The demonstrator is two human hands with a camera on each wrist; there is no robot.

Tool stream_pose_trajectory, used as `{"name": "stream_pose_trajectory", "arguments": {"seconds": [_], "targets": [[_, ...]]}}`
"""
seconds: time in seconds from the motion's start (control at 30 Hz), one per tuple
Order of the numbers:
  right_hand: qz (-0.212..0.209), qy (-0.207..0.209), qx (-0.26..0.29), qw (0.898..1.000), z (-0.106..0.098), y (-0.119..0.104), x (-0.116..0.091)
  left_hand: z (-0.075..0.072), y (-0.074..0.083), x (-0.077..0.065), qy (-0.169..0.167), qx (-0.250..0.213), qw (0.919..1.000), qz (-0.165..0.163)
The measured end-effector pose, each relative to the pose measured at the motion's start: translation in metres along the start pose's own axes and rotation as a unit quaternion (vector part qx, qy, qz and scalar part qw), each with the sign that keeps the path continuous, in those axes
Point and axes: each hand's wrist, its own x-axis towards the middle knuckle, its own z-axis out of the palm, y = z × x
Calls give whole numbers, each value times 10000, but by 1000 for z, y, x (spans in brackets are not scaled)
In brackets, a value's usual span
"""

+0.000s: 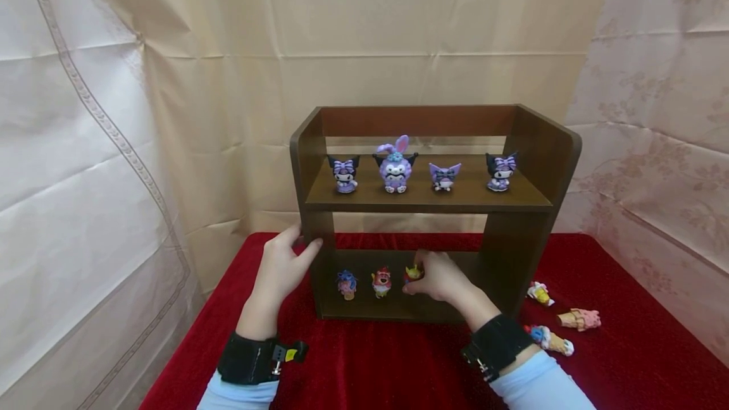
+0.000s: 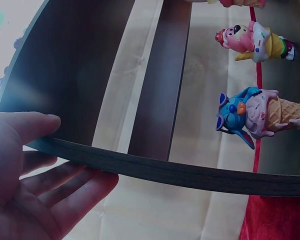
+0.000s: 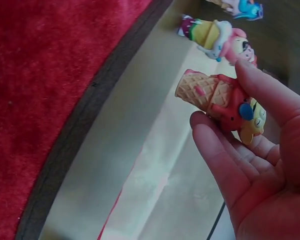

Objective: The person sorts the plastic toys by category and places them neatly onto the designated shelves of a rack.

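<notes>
My right hand (image 1: 438, 276) is over the lower shelf board, to the right of two standing figurines. It pinches an ice-cream-cone figurine (image 3: 217, 100) with a waffle cone, red middle and yellow head between thumb and fingers. My left hand (image 1: 287, 264) holds the left side panel of a dark brown two-tier display shelf (image 2: 140, 165), thumb on the inner side and fingers on the outer. Nearest that panel on the lower board stands a blue-headed cone figurine (image 2: 260, 115). Beside it is a pink bear cone figurine (image 1: 381, 282).
Several purple figurines, among them one with tall rabbit ears (image 1: 395, 166), stand along the upper board (image 1: 364, 200). To the right of the shelf, more cone figurines (image 1: 579, 319) lie on the red tablecloth (image 1: 364, 359). Beige curtains (image 1: 433, 30) hang behind.
</notes>
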Motion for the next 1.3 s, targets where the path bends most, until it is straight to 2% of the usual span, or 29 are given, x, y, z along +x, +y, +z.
{"name": "stream_pose_trajectory", "arguments": {"seconds": [0.53, 1.3], "targets": [[491, -383, -10, 9981, 10, 9, 5, 0, 1, 0, -33, -15, 10000, -54], [335, -587, -87, 9977, 12, 11, 2, 0, 0, 0, -22, 64, 10000, -27]]}}
